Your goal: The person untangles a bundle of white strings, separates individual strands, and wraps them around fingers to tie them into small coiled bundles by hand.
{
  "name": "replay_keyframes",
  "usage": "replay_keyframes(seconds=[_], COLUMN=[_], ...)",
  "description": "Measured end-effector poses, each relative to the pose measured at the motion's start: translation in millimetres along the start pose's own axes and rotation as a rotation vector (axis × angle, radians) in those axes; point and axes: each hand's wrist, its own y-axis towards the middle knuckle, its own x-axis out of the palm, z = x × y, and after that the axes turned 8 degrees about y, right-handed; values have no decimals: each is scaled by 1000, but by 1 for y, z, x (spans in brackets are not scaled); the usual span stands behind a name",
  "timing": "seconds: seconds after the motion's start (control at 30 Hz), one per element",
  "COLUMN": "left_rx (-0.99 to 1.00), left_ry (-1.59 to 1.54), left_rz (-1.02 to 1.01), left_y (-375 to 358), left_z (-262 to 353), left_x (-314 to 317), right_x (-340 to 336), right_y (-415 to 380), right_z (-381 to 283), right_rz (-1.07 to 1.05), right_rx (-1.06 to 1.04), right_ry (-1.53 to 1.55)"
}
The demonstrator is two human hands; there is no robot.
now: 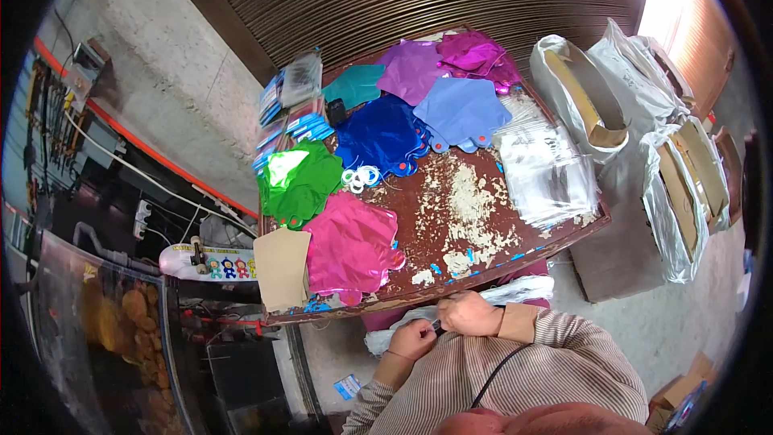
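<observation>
My left hand (412, 339) and my right hand (471, 313) are close together at my waist, below the table's front edge. The fingers of both are curled at a small dark object (436, 325) between them, too small to name. A black cable (493, 376) runs over the striped shirt near my hands. White plastic (527, 290) lies on my lap. On the worn red table (427, 217) are flat foil pieces: pink (352, 243), green (299, 181), dark blue (378, 135), light blue (463, 110), purple (411, 68), teal (354, 86) and magenta (479, 56).
Clear plastic sleeves (549, 173) lie at the table's right, white rings (361, 177) near its middle, brown card (282, 268) at the front left corner, blue packets (307, 125) behind. White bags with cardboard (683, 193) stand at right. A skateboard (217, 263) is at left.
</observation>
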Motion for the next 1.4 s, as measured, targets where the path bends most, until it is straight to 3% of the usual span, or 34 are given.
replay_keyframes(seconds=[0.2,0.33,0.5,0.57,0.6,0.67,0.87,1.17,1.33,1.4], left_rx=[197,161,124,160,145,-22,25,75,70,76], left_ry=[188,-357,-297,-371,-383,-746,-936,-920,-846,-838], left_rz=[273,327,142,176,169,126,103,111,110,105], left_y=[-6,0,3,9,10,11,23,35,35,35], left_z=[-34,20,21,26,31,44,76,94,90,87], left_x=[17,-24,-55,-66,-74,-96,-142,-160,-157,-154], right_x=[0,-3,-23,-32,-42,-70,-112,-131,-148,-145], right_y=[-4,3,6,9,13,25,46,66,69,73], right_z=[-11,-14,-15,-15,-17,-22,-14,4,-17,-18], right_rz=[67,168,125,16,0,91,280,428,162,163], right_rx=[208,334,425,631,643,687,588,45,168,150], right_ry=[110,254,584,972,980,1101,1048,704,652,639])
